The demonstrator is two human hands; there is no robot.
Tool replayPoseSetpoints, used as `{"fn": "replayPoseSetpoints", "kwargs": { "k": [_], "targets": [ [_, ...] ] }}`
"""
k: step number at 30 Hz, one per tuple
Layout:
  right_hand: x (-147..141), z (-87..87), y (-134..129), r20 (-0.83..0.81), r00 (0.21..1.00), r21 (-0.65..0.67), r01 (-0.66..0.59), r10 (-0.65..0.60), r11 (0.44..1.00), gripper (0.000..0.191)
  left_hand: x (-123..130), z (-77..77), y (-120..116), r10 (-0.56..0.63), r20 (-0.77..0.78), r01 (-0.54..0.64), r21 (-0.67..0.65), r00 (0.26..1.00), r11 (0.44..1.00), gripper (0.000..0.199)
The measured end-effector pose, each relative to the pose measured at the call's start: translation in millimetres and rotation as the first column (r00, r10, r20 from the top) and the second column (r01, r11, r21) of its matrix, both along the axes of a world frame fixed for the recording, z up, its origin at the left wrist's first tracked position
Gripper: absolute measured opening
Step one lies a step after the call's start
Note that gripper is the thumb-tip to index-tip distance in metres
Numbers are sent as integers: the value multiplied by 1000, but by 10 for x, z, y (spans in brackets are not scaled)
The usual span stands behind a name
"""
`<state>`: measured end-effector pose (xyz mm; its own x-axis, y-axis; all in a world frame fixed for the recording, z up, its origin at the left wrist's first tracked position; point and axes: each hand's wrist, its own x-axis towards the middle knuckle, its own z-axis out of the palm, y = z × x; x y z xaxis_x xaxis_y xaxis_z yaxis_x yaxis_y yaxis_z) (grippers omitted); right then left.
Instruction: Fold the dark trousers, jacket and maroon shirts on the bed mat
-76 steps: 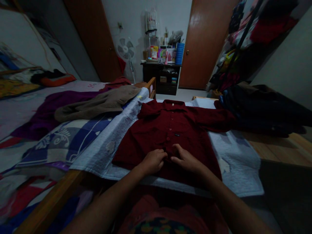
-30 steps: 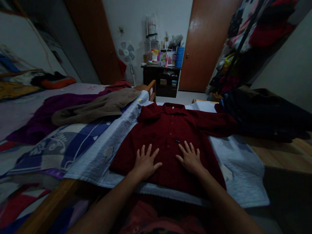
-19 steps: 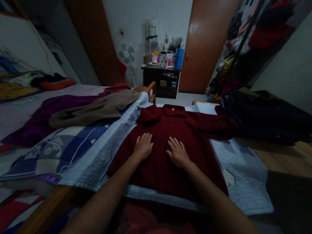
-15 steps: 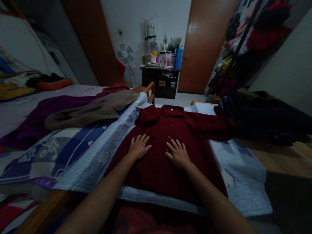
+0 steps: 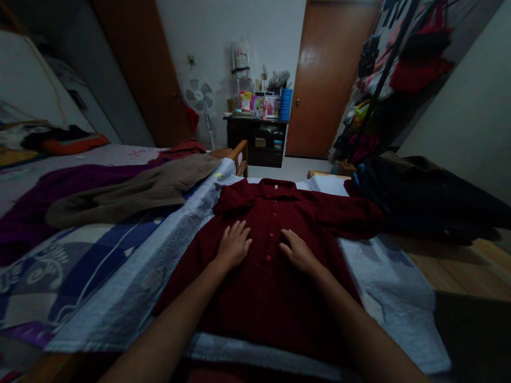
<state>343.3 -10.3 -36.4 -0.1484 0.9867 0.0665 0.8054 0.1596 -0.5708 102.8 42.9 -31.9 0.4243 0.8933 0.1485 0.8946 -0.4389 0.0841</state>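
A dark red button-up shirt [image 5: 255, 298] lies spread face up, its collar at the far end and its buttons running down the middle. Beneath it is a light blue quilted cloth [image 5: 399, 298]. On the shirt's left front rests my left hand [image 5: 235, 246], palm down with fingers stretched out. My right hand [image 5: 297, 252] lies on the other side of the button row, its thumb apart from the fingers. Neither hand grips the fabric. The shirt's right sleeve reaches toward a pile of dark folded clothes [image 5: 435, 197].
To the left, a grey-brown garment [image 5: 131, 191] and a purple cloth [image 5: 80, 183] lie on a bed. A wooden surface [image 5: 459, 266] supports the dark pile. Further back stand a white fan [image 5: 199, 96] and a black cabinet [image 5: 235, 135]. Bags and clothes hang at right.
My right hand has shifted slightly right, away from the button row, uncovering a lower button. My left hand stays on the shirt. The camera view has tilted and moved a little.
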Motion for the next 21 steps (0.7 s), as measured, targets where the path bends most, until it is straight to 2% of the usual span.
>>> {"fn": "replayPoseSetpoints", "kwargs": {
  "k": [2, 5, 9, 12, 14, 17, 19, 21],
  "targets": [
    [-29, -47, 115, 110, 994, 3, 1, -2, 1000, 61, 176, -60, 47, -140, 41, 141, -33, 989, 989, 47],
    [-14, -131, 260, 252, 968, -35, 32, -22, 999, 61, 308, -176, 124, -199, 48, 203, -106, 979, 973, 54],
    [162, -169, 445, 372, 913, -65, 209, -170, 976, 62, 297, -218, 228, -151, 24, 152, -110, 988, 982, 56],
    [262, -114, 607, 419, 864, -98, 349, -280, 932, 65, 326, -129, 340, -58, 0, 58, -76, 998, 995, 53],
    [254, -64, 729, 428, 848, -97, 388, -314, 916, 66, 407, -53, 454, 22, -19, -23, -70, 1000, 997, 52],
    [161, -28, 914, 400, 867, -60, 348, -297, 936, 64, 583, 6, 686, 101, -41, -104, -86, 994, 991, 45],
    [100, -55, 1024, 367, 900, -52, 273, -236, 961, 62, 691, -21, 864, 62, -28, -63, -67, 998, 996, 39],
    [81, -115, 1115, 349, 918, -56, 224, -191, 973, 62, 764, -92, 1044, -31, -7, 30, -44, 1000, 999, 40]
  ]
}}
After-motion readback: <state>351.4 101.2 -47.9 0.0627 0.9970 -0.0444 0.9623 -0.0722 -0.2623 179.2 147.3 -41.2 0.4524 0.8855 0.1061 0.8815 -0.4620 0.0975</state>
